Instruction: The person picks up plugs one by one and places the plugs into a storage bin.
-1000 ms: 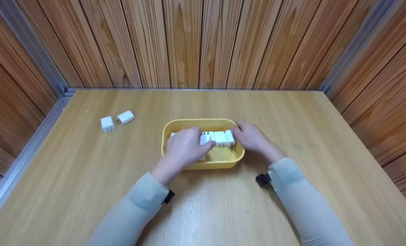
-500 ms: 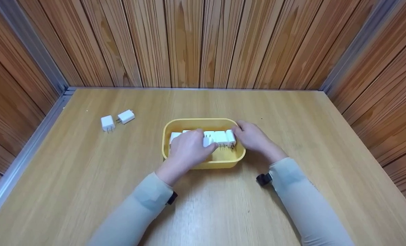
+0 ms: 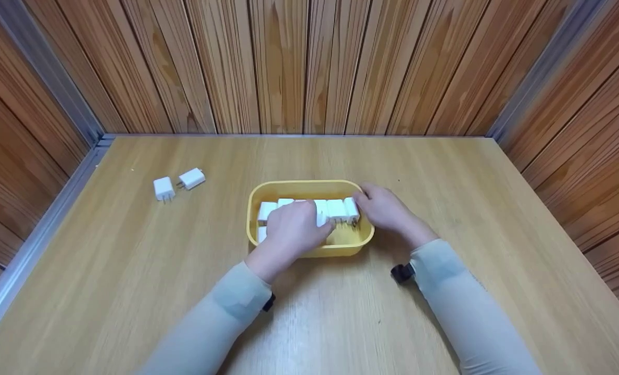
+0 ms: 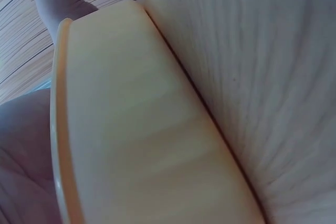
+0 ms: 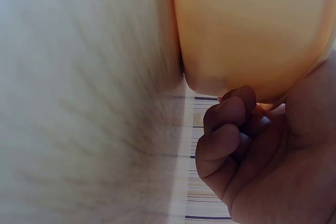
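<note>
A yellow plastic bin [image 3: 309,185] stands on the table, with several white plug-in chargers [image 3: 336,208] lined up along its far side. My left hand [image 3: 292,226] reaches down inside and pinches a white charger [image 3: 321,219], mostly covered by the thumb and fingers. Left of that hand, part of another white charger [image 3: 262,234] shows near the bin's front left. At the right end, my right hand [image 3: 384,208] grips the bin's rim. The right wrist view shows its curled fingers [image 5: 226,135] against the bin's outer wall [image 5: 252,30]; the left wrist view shows mostly the bin's side [image 4: 136,119].
Two more white chargers, one [image 3: 164,188] with prongs toward me and one [image 3: 192,178] turned sideways, lie on the table [image 3: 132,271] to the left. Wood-patterned panels [image 3: 283,67] enclose the back and sides.
My left hand has shifted right inside the bin, and chargers at the bin's left end have come into view. The right hand and the two loose chargers stay put.
</note>
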The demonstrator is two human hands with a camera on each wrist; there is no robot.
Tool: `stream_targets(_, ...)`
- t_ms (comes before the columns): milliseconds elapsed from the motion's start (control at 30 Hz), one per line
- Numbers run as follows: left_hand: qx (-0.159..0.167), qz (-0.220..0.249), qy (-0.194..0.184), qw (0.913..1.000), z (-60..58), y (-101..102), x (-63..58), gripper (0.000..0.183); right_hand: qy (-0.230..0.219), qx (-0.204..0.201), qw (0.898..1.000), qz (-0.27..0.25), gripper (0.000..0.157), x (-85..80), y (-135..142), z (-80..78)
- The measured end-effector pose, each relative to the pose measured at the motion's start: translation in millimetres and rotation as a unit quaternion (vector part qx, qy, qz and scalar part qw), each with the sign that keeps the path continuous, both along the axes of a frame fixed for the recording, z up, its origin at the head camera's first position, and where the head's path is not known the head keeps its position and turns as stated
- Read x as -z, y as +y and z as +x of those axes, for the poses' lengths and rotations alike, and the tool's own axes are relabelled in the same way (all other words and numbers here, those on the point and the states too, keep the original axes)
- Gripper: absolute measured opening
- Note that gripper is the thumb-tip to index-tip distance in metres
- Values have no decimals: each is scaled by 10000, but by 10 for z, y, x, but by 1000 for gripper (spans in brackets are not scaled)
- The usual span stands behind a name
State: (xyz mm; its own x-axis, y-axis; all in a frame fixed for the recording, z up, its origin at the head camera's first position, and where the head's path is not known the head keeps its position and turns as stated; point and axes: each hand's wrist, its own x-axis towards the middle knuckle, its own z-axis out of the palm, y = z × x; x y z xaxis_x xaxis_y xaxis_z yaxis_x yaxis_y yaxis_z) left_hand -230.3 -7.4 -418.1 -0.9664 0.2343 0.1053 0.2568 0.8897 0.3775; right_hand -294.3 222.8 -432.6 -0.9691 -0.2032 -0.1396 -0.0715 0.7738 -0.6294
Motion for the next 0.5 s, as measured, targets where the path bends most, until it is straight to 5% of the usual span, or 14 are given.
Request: stream_targets(500,7,-288,-140,9995,-8,90,29,43,-113,-3,9999,79,61,-4,8,-8)
